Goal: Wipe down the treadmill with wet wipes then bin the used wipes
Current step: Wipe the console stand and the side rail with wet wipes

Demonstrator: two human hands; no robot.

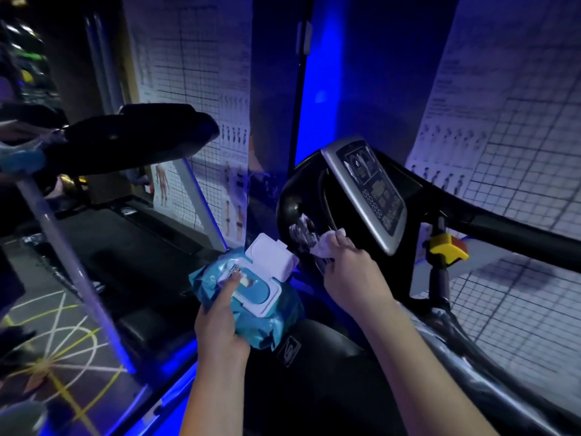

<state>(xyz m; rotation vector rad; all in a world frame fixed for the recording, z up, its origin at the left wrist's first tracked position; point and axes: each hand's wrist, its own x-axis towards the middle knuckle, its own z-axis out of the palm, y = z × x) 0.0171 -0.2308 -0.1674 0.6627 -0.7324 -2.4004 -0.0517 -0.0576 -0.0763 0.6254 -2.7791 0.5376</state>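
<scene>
Holding the pack: our left hand curls round the soft, crinkly teal wet wipe pack, near us; its stiff white flip lid stands open.
Wiping hand: our right hand pinches a crumpled white wipe against the treadmill's glossy, curved black surround, left of the console.
Doing it well: we judge that flattening the wipe and making firm, overlapping strokes would cover best; pale smears already mark the plastic.
Console: a flat silver panel with small buttons; we'd go lightly there.
Far wall: matte gridded paper charts.

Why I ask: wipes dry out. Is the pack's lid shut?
No, the white lid of the wipe pack stands flipped open.
</scene>
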